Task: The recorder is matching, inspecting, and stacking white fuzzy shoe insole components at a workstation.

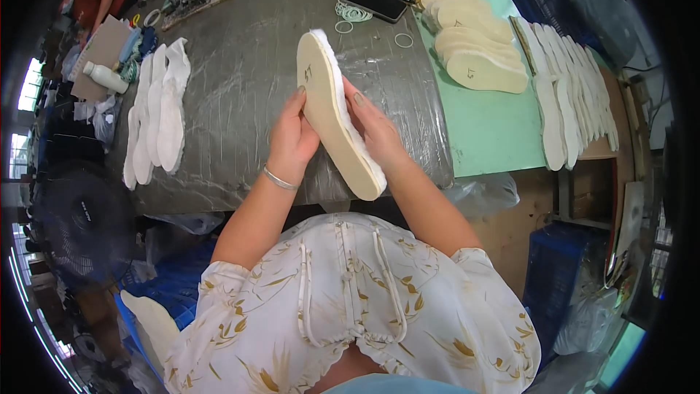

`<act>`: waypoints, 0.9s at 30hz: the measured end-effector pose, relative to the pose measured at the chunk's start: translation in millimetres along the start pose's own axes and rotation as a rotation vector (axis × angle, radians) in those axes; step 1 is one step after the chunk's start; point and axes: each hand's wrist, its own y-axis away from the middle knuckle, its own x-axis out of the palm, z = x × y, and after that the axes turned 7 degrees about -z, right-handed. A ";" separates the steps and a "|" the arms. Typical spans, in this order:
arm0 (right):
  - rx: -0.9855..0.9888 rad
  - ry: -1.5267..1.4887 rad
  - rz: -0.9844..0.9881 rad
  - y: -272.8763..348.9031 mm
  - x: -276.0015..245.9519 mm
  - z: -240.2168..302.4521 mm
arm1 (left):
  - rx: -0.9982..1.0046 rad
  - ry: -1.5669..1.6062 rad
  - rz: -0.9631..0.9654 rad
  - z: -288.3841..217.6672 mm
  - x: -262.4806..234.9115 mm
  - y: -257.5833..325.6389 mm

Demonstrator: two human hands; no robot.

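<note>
Cream foam insole (328, 113), fleecy white backing, both hands (292, 138) gripping

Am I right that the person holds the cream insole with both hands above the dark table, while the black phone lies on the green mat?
Not quite: the head view shows the black phone lying on the dark table, beside the green mat. The rest holds: left hand and right hand hold the cream insole above that table.
</note>
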 end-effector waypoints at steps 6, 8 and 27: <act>0.038 0.306 -0.041 5.3 9.0 -16.1 | 0.093 -0.074 -0.117 2.3 3.2 3.9; -0.183 0.353 0.017 3.0 13.1 -36.8 | 0.245 -0.241 -0.286 13.4 -4.9 -6.8; 0.085 0.372 0.013 -2.7 10.5 -42.4 | 0.497 -0.640 -0.304 21.1 11.6 -3.4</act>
